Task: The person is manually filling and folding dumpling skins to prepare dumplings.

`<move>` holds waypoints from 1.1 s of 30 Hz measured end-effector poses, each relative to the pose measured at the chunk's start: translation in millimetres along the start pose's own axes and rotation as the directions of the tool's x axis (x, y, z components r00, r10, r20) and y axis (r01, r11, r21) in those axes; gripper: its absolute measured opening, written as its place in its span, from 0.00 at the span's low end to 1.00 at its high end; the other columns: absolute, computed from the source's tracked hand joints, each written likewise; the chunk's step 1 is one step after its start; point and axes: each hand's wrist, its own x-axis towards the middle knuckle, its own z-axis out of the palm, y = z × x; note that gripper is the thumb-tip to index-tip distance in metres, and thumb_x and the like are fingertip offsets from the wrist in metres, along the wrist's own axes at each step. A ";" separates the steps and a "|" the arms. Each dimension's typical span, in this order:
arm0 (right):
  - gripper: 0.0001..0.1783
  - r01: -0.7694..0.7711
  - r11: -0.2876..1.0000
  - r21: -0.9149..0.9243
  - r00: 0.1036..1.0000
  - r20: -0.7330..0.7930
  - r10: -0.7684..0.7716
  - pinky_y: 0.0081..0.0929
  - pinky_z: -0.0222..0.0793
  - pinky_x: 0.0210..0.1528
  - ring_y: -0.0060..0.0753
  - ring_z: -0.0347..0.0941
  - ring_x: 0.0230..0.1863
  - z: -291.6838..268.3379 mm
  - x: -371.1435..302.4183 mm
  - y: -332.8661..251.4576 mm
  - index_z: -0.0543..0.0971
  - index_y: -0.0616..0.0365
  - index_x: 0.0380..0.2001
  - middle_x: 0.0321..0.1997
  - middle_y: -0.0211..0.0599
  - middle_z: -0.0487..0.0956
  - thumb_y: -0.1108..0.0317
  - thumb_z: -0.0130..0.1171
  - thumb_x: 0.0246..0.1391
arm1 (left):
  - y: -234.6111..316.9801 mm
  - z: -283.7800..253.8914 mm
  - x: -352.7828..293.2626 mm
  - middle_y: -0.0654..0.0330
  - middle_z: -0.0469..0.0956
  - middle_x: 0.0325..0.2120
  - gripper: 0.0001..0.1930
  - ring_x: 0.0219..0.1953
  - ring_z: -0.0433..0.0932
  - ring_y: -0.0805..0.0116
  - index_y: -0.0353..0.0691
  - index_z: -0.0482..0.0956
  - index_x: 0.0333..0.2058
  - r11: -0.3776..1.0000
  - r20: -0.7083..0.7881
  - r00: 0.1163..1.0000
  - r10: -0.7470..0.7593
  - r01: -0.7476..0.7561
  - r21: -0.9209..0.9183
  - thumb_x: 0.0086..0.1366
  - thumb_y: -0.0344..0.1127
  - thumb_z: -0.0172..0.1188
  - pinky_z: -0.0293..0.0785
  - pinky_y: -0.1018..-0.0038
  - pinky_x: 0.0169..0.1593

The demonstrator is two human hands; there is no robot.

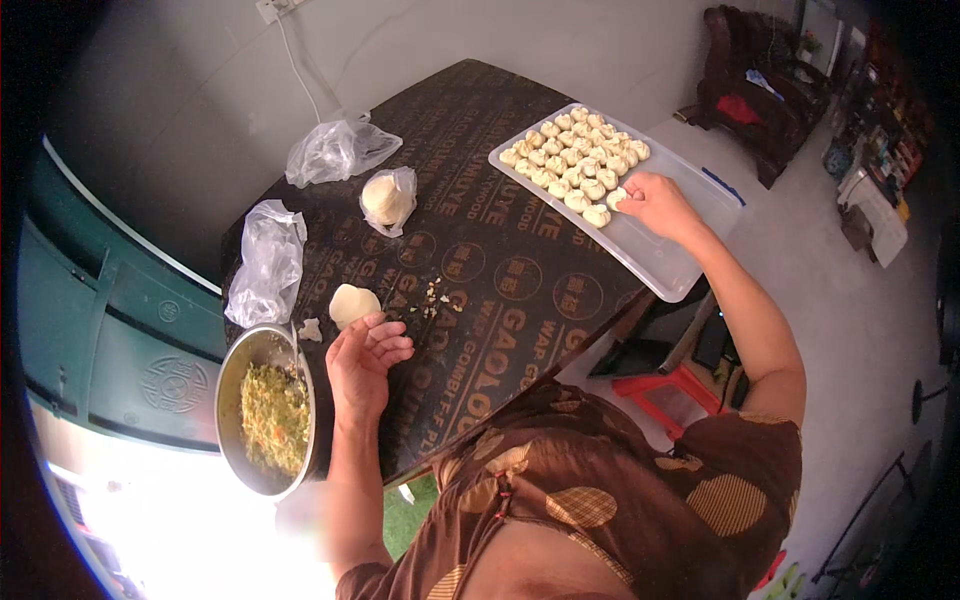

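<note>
Fingers of the bare right hand [655, 205], thumb and fingertips together, clamp a small pale, pleated round dumpling [615, 199] over the translucent rectangular plastic tray [672, 265]. Dumpling sits just beside the nearest row; can't tell from where I stand whether it touches the tray floor. Neat rows of pale pleated dumplings [568, 160] fill the tray's far-left part.

Bare left hand [358, 365]: fingers loosely curled, slightly apart, fingertips at the near edge of a thin, flat, cream-coloured dough round [350, 304] on the dark brown printed tabletop [450, 120]. Can't tell if thumb and index grip that edge.

Left of that hand: round silver metal bowl [223, 405], chopped yellow-green filling [270, 420] with orange bits inside. Small white dough scrap [310, 329] near the bowl rim; pale crumbs [434, 298] right of the dough round. Farther back, a cream dough lump [383, 200] in clear plastic, plus two crumpled clear plastic bags [266, 262].
</note>
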 end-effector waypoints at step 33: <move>0.11 0.682 0.708 0.183 0.730 -0.105 -0.676 0.29 0.67 0.29 0.35 0.69 0.25 66.3 -30.8 -185.6 0.76 0.63 0.37 0.24 0.36 0.71 0.74 0.62 0.50 | 9.4 29.3 -2.5 0.56 0.79 0.30 0.11 0.25 0.78 0.72 0.29 0.74 0.42 0.816 0.016 0.994 0.113 -0.102 0.569 0.65 0.31 0.51 0.74 0.79 0.23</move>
